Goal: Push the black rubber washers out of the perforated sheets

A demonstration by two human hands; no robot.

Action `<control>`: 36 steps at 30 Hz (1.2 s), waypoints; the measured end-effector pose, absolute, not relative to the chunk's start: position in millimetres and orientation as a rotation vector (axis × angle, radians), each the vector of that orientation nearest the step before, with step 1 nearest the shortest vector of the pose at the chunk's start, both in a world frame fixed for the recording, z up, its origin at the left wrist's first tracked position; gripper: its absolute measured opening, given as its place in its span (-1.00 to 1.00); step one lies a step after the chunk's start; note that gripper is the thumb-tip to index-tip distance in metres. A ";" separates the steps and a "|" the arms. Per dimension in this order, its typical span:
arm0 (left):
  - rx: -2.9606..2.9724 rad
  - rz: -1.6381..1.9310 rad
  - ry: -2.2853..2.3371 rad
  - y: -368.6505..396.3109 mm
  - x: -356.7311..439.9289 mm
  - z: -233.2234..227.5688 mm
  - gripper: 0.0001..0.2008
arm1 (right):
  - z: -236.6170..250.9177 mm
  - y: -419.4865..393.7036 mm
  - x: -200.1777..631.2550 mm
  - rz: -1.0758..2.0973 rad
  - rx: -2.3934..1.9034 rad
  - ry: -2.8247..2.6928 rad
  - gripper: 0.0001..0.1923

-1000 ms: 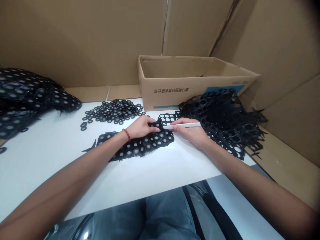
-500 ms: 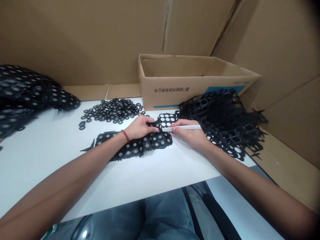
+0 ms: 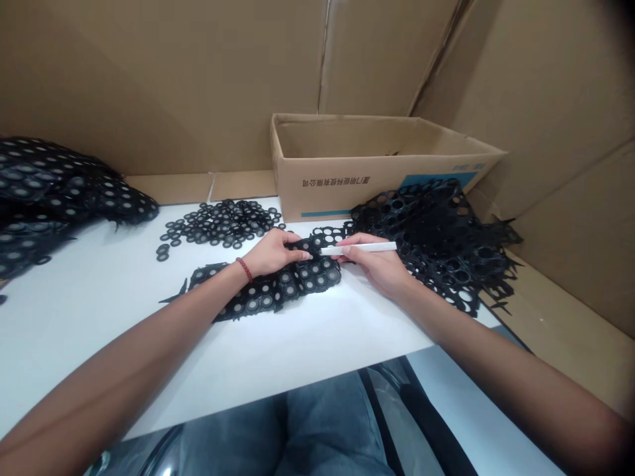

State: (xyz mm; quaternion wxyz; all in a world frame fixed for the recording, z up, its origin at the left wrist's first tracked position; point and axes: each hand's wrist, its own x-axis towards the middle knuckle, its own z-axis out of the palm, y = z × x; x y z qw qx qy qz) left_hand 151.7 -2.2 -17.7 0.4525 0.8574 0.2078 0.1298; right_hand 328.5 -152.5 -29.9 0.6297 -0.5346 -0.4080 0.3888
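Black rubbery sheet (image 3: 278,287) studded with rings is lying mid-table, the left hand (image 3: 272,253) pinning its far edge with curled fingers while the right hand (image 3: 380,264) is gripping a white stick (image 3: 358,248), tip at the sheet. The tip is likely risking a slip that tears the web or flicks a ring off among the loose rings (image 3: 223,221). Open white table (image 3: 124,297) is lying left and near; the cardboard box (image 3: 347,175) and emptied scrap mesh (image 3: 441,238) are crowding the right
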 end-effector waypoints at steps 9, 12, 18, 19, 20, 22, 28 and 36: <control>2.093 0.318 0.520 -0.9 151.8 -18.7 -0.69 | -27.7 -156.2 327.8 0.790 -1.325 -1.080 -0.85; 2.068 0.308 0.519 -0.4 151.6 -19.2 -0.70 | -23.6 -158.1 324.4 0.718 -1.410 -1.150 -0.83; 2.096 0.359 0.490 -1.8 151.9 -20.0 -0.75 | -14.6 -158.2 313.1 0.629 -1.569 -1.232 -0.89; 2.104 0.353 0.485 -2.0 152.1 -19.7 -0.75 | -14.2 -157.8 312.1 0.655 -1.582 -1.218 -0.91; 2.111 0.342 0.479 -2.1 152.2 -19.4 -0.75 | -14.2 -157.4 311.8 0.693 -1.588 -1.193 -0.92; 2.119 0.325 0.472 -1.5 152.3 -18.6 -0.75 | -15.2 -156.5 313.4 0.796 -1.558 -1.117 -0.92; 2.029 0.306 0.467 1.8 150.8 -13.5 -0.75 | -17.5 -153.8 329.7 0.875 -1.240 -0.833 -0.95; 2.074 0.215 0.481 3.8 149.0 -5.0 -0.78 | -20.8 -152.3 335.3 0.775 -1.253 -0.860 -0.95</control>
